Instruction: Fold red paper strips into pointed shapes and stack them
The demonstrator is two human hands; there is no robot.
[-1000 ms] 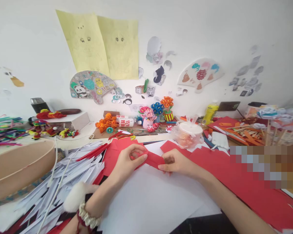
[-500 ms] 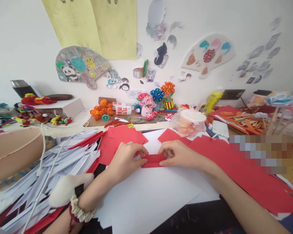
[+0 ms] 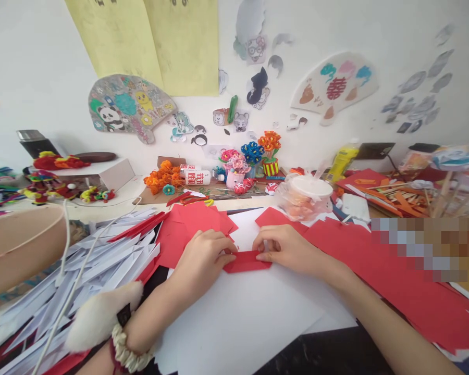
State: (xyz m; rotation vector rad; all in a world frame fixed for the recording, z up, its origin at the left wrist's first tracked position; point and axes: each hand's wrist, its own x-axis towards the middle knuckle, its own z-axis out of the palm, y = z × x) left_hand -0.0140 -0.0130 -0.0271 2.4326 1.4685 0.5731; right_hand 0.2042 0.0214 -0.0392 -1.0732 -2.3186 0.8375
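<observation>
A small strip of folded red paper [image 3: 247, 262] is stretched between my hands above white sheets [image 3: 242, 317]. My left hand [image 3: 211, 252] pinches its left end between thumb and fingers. At the other end, my right hand [image 3: 279, 247] grips the upper right edge in the same way. A lengthwise crease runs along the strip, and its lower corners look slanted. Beyond my left hand lie loose red paper pieces [image 3: 195, 221]. A wide stack of red paper [image 3: 383, 281] spreads beneath and beside my right forearm.
Folded white paper strips [image 3: 89, 260] heap at the left, crossed by a white cable [image 3: 68, 302]. A beige basin [image 3: 19, 245] stands at the far left. Behind the papers are a lidded white cup [image 3: 310, 190] in plastic, pipe-cleaner flowers [image 3: 252, 153] and scissors [image 3: 197, 200].
The red strip has turned in my fingers, so its front face now shows as a longer band with slanted ends. Both hands keep pinching it, nearly in place.
</observation>
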